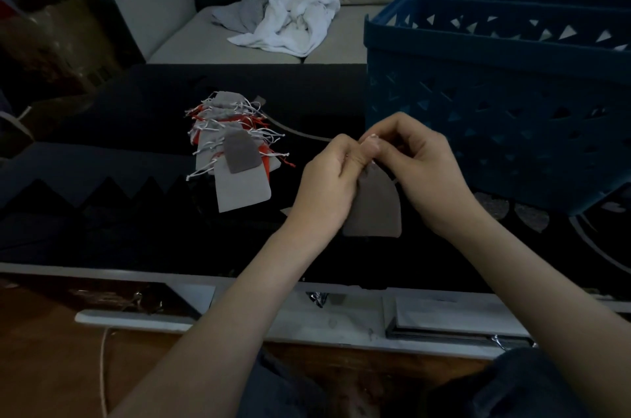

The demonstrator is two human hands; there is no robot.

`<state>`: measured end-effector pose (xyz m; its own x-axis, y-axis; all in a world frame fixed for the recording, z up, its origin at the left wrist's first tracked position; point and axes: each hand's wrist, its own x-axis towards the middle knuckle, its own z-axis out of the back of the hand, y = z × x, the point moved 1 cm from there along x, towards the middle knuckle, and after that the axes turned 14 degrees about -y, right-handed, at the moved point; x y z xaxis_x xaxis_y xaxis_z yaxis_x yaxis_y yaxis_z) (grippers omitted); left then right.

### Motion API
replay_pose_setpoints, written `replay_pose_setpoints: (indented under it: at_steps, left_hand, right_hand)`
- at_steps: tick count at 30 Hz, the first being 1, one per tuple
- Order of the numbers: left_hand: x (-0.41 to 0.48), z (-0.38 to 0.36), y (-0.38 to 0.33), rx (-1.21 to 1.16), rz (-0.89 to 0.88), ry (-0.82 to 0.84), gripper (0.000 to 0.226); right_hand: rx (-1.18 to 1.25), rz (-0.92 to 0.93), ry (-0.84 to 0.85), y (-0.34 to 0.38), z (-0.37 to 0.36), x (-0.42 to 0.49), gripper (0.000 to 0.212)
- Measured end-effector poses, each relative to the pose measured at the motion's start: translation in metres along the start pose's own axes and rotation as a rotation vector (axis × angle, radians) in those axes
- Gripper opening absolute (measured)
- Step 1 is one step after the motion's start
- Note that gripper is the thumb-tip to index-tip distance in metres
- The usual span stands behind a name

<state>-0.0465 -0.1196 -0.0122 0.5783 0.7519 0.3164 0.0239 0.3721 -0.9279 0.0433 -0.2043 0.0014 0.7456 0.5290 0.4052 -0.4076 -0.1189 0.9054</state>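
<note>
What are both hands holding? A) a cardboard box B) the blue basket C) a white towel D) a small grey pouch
D: the left hand and the right hand pinch the top of the small grey pouch, which hangs below them.

pouch (pixel 375 209) — matt grey cloth | basket (pixel 495 103) — perforated blue plastic

bare from the left grip (pixel 327 175) and the right grip (pixel 420 161) back along both forearms to the picture's edge. dark grey-blue trousers (pixel 512 383) cover the lap and knees at the bottom.
</note>
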Motion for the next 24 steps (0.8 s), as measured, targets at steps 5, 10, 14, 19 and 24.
replay_pose_setpoints:
  at_steps: [5,10,14,19,24]
  left_hand:
    - [-0.001,0.000,-0.001,0.114,-0.060,-0.015,0.016]
    - [-0.004,0.004,-0.002,0.139,-0.218,-0.042,0.007]
    - [-0.003,0.005,0.003,0.171,-0.319,-0.093,0.011]
    - [0.000,0.010,0.001,0.295,-0.521,-0.321,0.027]
    - [0.004,0.008,0.008,0.544,-0.710,-0.302,0.033]
  right_hand:
    - [0.014,-0.074,-0.003,-0.002,0.002,0.002,0.014]
    - [0.025,-0.074,0.044,0.001,0.008,0.005,0.017]
    - [0.028,-0.086,0.059,0.001,0.011,0.008,0.020]
    - [-0.035,-0.137,0.049,-0.003,0.014,0.012,0.016]
    - [-0.089,-0.155,0.101,-0.003,0.013,0.011,0.015]
